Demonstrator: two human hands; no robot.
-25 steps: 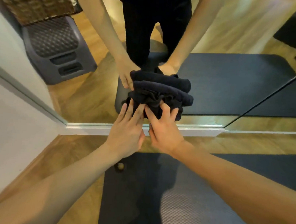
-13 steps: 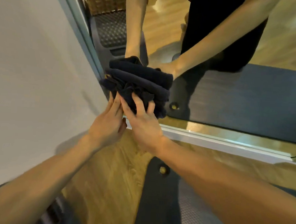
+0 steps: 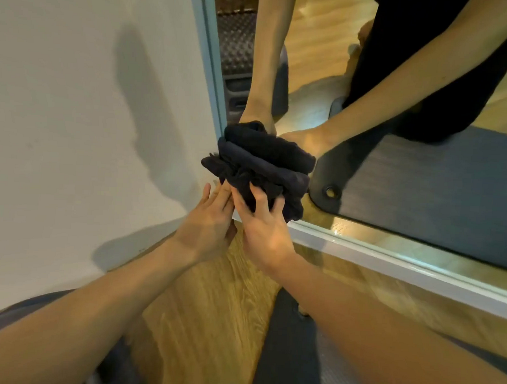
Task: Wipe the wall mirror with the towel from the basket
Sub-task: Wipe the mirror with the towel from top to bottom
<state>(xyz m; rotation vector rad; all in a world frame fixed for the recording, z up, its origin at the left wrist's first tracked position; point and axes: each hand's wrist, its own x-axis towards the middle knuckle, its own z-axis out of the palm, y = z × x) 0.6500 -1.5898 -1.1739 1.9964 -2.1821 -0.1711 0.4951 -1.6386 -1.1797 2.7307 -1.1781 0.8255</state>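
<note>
Both hands press the bunched dark towel [image 3: 256, 174] against the wall mirror [image 3: 423, 171]'s lower corner: right hand [image 3: 263, 227] fingers curled into it, left hand [image 3: 206, 227] at its nine o'clock, fingers straight.

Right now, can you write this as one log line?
wiping | towel on mirror, bottom-left corner | right hand grips towel | left hand presses towel
</note>
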